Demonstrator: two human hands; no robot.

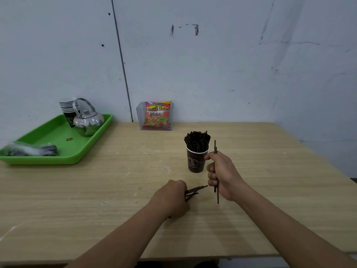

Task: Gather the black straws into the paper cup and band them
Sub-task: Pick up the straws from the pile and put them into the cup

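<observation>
A dark paper cup [196,161] stands upright in the middle of the wooden table [96,190], packed with a bunch of black straws [197,141] sticking out of its top. My right hand [222,175] is just right of the cup, closed around a few black straws [215,149] held upright. My left hand [171,198] rests on the table in front of the cup, fingers closed over several loose black straws [196,189] lying flat; their ends poke out to the right.
A green tray [58,136] at the far left holds a metal kettle [87,120], a stack of paper cups [68,109] and a plastic bag [31,149]. A clear box with a red snack packet [157,116] stands by the wall.
</observation>
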